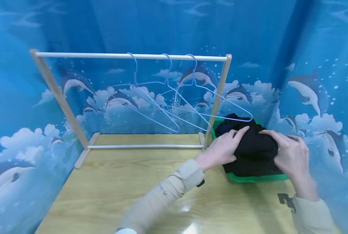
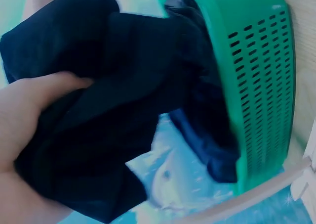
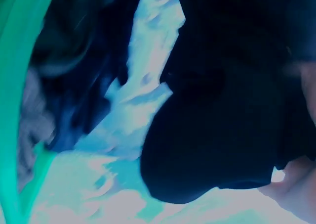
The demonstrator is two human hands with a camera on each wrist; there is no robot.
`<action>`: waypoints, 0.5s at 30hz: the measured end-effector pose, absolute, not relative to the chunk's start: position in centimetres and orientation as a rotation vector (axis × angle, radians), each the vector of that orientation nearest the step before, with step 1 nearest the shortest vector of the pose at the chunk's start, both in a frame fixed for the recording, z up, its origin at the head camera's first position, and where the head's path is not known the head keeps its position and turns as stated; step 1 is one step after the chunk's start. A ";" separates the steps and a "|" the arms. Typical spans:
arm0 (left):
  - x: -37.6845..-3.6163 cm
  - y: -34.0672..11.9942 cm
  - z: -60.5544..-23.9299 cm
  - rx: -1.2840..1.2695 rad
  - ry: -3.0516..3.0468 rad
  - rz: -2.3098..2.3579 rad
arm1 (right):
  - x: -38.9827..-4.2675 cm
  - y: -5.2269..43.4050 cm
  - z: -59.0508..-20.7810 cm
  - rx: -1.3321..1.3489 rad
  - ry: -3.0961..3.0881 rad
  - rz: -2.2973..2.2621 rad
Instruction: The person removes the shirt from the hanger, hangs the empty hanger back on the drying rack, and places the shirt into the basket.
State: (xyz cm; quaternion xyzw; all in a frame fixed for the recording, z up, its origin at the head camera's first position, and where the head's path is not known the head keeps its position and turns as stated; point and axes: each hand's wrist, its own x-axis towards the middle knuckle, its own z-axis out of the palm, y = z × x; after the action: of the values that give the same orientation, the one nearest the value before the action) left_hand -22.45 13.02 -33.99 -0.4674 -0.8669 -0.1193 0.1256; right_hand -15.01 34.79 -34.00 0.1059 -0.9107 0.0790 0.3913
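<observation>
Both hands are on a black garment (image 1: pixel 254 148) that sits bunched on top of a green plastic basket (image 1: pixel 257 178) at the right rear of the wooden tabletop (image 1: pixel 127 188).

The left hand (image 1: pixel 225 148) grips the garment's left side. In the left wrist view its fingers (image 2: pixel 34 98) curl into the cloth, a thick fold bunched in the palm. The grip is closed on the fabric.

The right hand (image 1: pixel 290 152) takes the garment's right side, fingers curled over the top edge and the thumb side tucked under; this grip is also closed on the cloth. The right wrist view is blurred: it shows only a dark mass of fabric (image 3: pixel 222 125) and a green basket edge (image 3: pixel 15 95).

In the left wrist view the garment (image 2: pixel 113 95) appears lifted partly clear of the basket, whose slotted wall (image 2: pixel 256 80) stands at the right, with another dark blue piece of clothing (image 2: pixel 207 135) draped over its rim.

Just left of the basket stands a wooden clothes rack (image 1: pixel 133 57) with a white top rail. Three light blue wire hangers (image 1: pixel 168 97) hang from it, bunched toward its right end, and the lowest arm reaches over the basket. Both forearms wear beige sleeves (image 1: pixel 165 191). A blue dolphin-print backdrop (image 1: pixel 308 91) surrounds the tabletop.
</observation>
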 end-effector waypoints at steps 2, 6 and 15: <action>-23.2 14.8 -34.8 -1.313 -2.488 -0.305 | -15.9 36.1 -34.7 0.215 -2.311 0.184; -24.4 17.5 -37.4 -1.168 -2.467 -0.154 | -18.1 38.1 -37.4 0.185 -2.371 0.150; -25.2 20.0 -42.2 -1.097 -2.621 0.227 | -18.3 40.2 -41.2 0.328 -2.975 0.496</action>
State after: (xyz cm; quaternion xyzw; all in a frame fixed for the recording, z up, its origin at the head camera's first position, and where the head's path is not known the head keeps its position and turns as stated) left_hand -25.18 19.97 -42.21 -0.3810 -0.9097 0.0789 0.1452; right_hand -18.26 40.24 -41.20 0.1078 -0.9792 0.1631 0.0538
